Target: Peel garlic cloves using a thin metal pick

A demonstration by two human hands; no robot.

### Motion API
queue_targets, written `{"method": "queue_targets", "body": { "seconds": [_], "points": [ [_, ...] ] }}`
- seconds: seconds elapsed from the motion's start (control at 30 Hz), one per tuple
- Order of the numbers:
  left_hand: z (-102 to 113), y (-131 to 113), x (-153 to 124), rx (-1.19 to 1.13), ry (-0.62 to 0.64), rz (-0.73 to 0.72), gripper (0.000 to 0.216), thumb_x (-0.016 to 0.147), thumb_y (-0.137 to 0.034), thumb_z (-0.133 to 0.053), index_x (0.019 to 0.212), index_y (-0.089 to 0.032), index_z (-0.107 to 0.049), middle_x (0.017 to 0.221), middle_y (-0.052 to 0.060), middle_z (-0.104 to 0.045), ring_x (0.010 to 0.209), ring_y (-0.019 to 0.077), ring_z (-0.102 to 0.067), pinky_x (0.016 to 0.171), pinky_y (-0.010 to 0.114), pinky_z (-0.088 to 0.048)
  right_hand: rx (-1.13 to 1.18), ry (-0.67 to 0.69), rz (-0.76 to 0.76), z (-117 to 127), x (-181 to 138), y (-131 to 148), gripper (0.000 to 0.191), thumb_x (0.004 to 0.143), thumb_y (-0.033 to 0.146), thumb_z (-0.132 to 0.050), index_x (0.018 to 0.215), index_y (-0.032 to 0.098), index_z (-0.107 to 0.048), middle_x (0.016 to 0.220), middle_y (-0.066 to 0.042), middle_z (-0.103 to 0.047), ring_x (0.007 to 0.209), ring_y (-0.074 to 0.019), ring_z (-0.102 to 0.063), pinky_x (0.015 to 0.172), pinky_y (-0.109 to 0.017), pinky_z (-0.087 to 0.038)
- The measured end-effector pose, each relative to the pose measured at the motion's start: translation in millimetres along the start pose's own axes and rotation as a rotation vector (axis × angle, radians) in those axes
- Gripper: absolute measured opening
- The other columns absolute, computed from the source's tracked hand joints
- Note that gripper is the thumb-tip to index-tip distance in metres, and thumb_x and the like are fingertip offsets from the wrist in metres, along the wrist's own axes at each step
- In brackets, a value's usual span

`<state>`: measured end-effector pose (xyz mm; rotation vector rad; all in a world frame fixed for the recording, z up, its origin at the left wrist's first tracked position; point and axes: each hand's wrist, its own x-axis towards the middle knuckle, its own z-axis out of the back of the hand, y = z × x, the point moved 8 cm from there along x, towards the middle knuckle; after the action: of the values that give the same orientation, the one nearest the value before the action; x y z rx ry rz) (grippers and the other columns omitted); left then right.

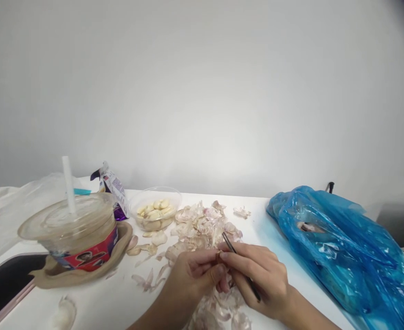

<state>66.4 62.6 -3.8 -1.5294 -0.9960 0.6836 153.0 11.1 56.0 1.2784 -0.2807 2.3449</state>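
L hand curled, pinching clove low over table, front-centre. R hand closed on thin dark blade, its edge at the clove. Peeled cloves fill bowl base, skins heaped beside: judged well underway. Qty left in blue bag: can't tell.

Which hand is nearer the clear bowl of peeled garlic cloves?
Left. The left hand, pinching a clove, is right of the bowl and nearer the camera; the right hand, holding a thin tool, lies farther right, beyond the left.
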Motion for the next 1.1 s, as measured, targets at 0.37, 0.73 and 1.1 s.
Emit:
{"method": "queue_targets", "body": {
  "seconds": [0.37, 0.73, 1.1],
  "points": [
    [1.7, -8.5, -3.2, 0.006, -0.052, 0.058, 0.017, 0.076, -0.029, -0.060, 0.067, -0.014, -0.062, 0.054, -0.001, -0.055, 0.056, 0.0122, -0.047, 0.054, 0.022, -0.035, -0.038, -0.048, -0.020, 7.9, 0.9, -2.0, 0.032, 0.078, 0.003, -0.046, 0.108, 0.012, -0.055, 0.106, -0.013, -0.062, 0.097, -0.0163, -0.060, 0.073, -0.024, -0.054],
    [11.5, -14.8, -5.8, -0.142, -0.196, 0.034, 0.013, 0.079, -0.028, -0.056, 0.077, -0.017, -0.060, 0.060, -0.003, -0.055, 0.063, 0.0097, -0.047, 0.065, 0.019, -0.040, 0.014, -0.059, 0.019, 9.6, 0.9, -11.4, 0.042, 0.080, 0.001, -0.042, 0.119, 0.014, -0.047, 0.104, -0.010, -0.063, 0.091, -0.0148, -0.061, 0.064, -0.026, -0.050],
    [10.8, -14.7, -4.7, -0.180, -0.196, 0.078, 0.008, 0.076, -0.023, -0.061, 0.076, -0.016, -0.063, 0.069, 0.000, -0.059, 0.071, 0.0127, -0.051, 0.071, 0.024, -0.041, -0.064, -0.147, -0.053, 15.8, -2.4, -18.0, 0.040, 0.078, 0.005, -0.049, 0.117, 0.017, -0.050, 0.087, -0.006, -0.067, 0.070, -0.0143, -0.063, 0.057, -0.025, -0.050]
  ]
}}
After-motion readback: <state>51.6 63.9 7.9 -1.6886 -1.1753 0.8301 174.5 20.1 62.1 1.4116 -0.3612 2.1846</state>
